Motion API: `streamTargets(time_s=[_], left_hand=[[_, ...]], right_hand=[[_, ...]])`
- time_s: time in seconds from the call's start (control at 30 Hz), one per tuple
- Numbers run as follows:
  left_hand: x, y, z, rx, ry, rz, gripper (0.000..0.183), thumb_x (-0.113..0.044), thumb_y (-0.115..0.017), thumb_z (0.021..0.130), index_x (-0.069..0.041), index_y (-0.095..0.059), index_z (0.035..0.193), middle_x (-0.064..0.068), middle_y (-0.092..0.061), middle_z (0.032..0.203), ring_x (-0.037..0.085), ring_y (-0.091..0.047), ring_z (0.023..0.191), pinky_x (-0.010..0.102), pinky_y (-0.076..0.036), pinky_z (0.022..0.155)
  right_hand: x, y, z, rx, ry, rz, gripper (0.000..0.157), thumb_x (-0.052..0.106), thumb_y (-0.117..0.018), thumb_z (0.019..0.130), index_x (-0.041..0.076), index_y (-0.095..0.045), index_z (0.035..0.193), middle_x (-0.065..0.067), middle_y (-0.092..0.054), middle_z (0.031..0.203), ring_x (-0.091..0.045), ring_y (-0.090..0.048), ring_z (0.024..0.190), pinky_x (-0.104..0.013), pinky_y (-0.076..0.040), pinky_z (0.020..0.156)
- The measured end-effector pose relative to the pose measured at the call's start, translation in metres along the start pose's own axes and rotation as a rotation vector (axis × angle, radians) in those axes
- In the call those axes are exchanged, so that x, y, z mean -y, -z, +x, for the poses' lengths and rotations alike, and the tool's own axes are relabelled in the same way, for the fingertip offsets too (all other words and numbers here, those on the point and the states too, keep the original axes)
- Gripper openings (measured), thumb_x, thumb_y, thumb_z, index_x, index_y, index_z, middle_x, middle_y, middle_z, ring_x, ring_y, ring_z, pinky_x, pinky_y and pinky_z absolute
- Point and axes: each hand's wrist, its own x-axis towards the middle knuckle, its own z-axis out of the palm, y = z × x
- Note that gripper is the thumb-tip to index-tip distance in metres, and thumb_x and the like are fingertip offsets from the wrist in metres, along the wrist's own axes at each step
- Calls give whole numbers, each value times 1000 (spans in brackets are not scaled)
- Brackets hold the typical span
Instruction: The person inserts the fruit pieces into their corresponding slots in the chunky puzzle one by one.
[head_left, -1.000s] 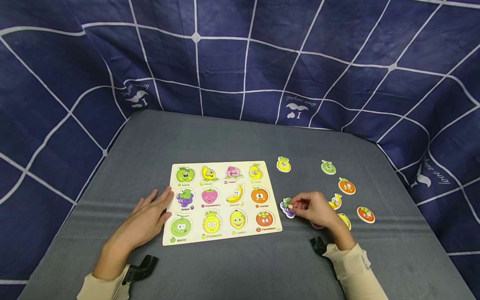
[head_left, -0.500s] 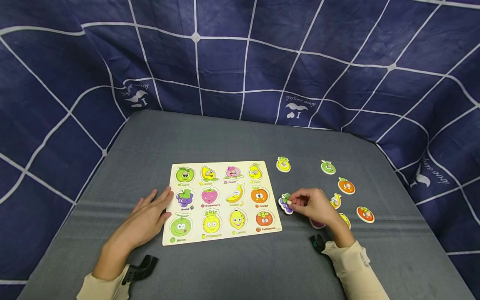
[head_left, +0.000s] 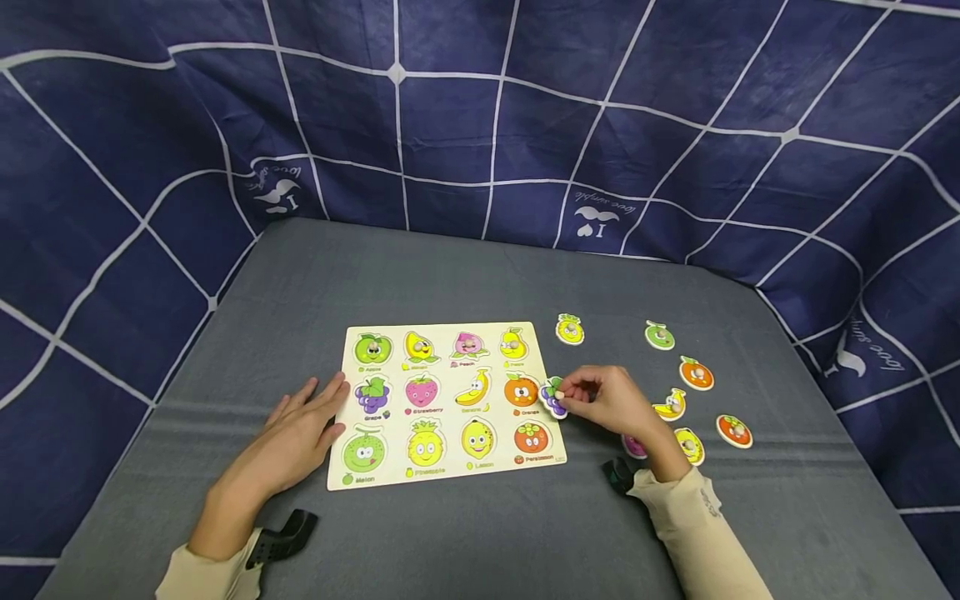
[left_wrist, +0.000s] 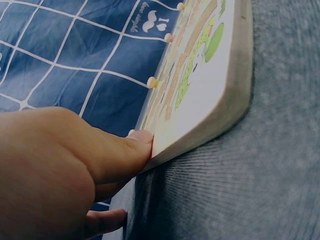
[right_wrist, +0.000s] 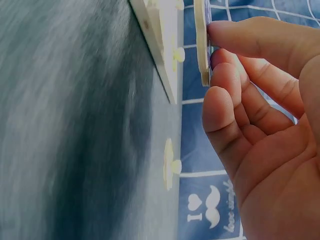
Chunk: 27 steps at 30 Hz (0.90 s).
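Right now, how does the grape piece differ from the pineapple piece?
The grape piece is purple with green leaves; the pineapple piece is yellow with a green top. The right hand holds the grape piece up off the table, while the pineapple piece lies on it. Both are flat, pale-edged fruit cutouts.

Room beyond board (head_left: 450, 421); left fingers (head_left: 322, 403), right fingers (head_left: 588, 377) block sides.

Downward head view, 2 wrist views, shared board (head_left: 452, 421)
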Motion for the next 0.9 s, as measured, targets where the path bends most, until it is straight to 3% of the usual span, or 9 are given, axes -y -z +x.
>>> streamTargets(time_s=[0.9], left_hand=[[-1, 0, -1, -6, 8, 2, 54, -9, -62, 96, 5, -44, 146, 22, -36, 153, 55, -27, 138, 74, -19, 103]], right_hand=[[24, -22, 36, 58, 96, 79, 13, -1, -81, 77, 6, -74, 84, 7, -62, 71, -7, -56, 63, -24, -49, 57]])
